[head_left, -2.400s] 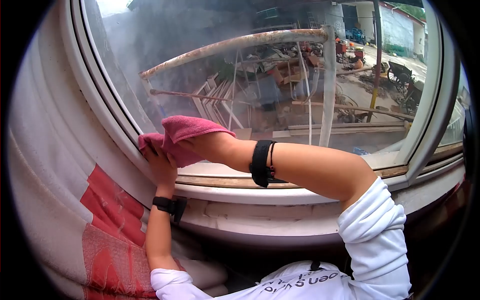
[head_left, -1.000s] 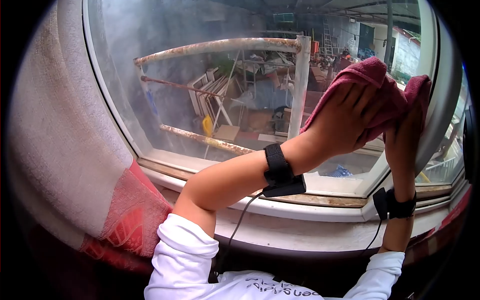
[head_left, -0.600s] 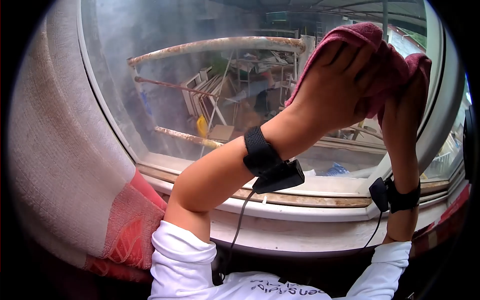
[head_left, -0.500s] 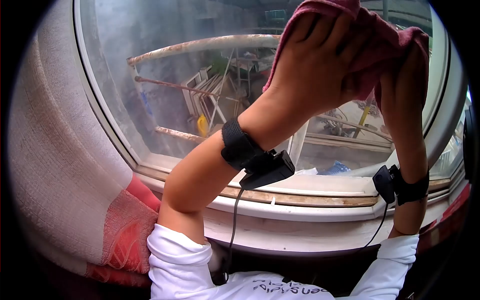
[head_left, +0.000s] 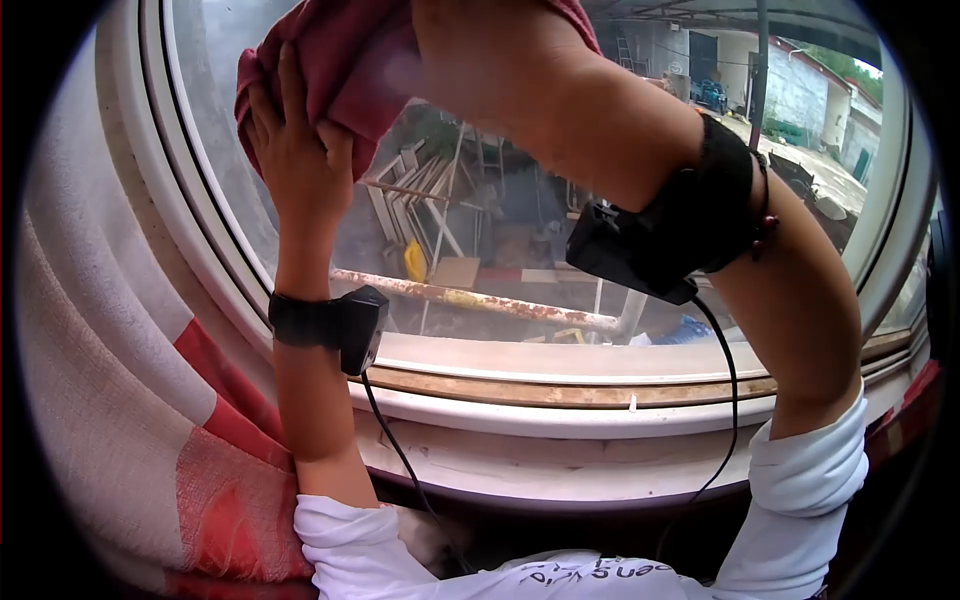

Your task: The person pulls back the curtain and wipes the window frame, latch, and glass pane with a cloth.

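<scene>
A dark pink cloth (head_left: 345, 85) lies bunched against the upper left of the window pane (head_left: 520, 210). My left hand (head_left: 300, 160) holds the cloth's left part, its fingers laid over the folds. At the top edge of the view, my right hand (head_left: 480, 50) is on the same cloth, which shows on both sides of it. The right fingers are out of view. Both wrists carry a black strap with a small box and a cable.
A white window frame (head_left: 190, 170) curves round the pane, with a worn sill track (head_left: 560, 390) below. A grey and red curtain (head_left: 130, 400) hangs at the left. Beyond the glass are a rusty rail (head_left: 470, 297), stacked frames (head_left: 410, 195) and a yellow object (head_left: 414, 260).
Both hands have carried the cloth across the pane from the upper right to the upper left. The right arm now crosses the middle of the view, and the left arm stands more upright.
</scene>
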Available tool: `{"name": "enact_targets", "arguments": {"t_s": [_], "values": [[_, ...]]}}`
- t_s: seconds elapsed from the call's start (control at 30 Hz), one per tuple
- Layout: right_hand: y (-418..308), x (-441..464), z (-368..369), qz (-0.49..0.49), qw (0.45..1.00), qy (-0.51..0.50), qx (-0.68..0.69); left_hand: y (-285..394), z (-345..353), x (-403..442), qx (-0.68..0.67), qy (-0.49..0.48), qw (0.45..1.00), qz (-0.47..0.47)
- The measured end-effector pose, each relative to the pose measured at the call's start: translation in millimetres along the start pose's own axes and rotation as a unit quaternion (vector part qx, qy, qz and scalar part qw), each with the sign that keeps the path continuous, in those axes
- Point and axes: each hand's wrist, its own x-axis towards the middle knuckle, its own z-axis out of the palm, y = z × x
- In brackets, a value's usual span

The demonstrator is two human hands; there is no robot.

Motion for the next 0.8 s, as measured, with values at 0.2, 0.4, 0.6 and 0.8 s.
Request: {"name": "enact_targets", "arguments": {"t_s": [0.2, 0.4, 0.6, 0.8], "values": [[-94, -8, 50, 0.113, 0.928, 0.012, 0.354, -40, -13, -83, 0.031, -0.068, 0.986, -0.152], [-150, -49, 87, 0.025, 0.909, -0.108, 0.403, -58, -15, -169, 0.006, -0.163, 0.968, -0.191], [-139, -122, 73, -0.114, 0.902, -0.297, 0.291, -23, -27, -228, -0.060, -0.301, 0.945, -0.113], [-78, -191, 63, -0.130, 0.959, -0.200, 0.153, 37, 9, -215, -0.103, -0.319, 0.941, -0.043]]}}
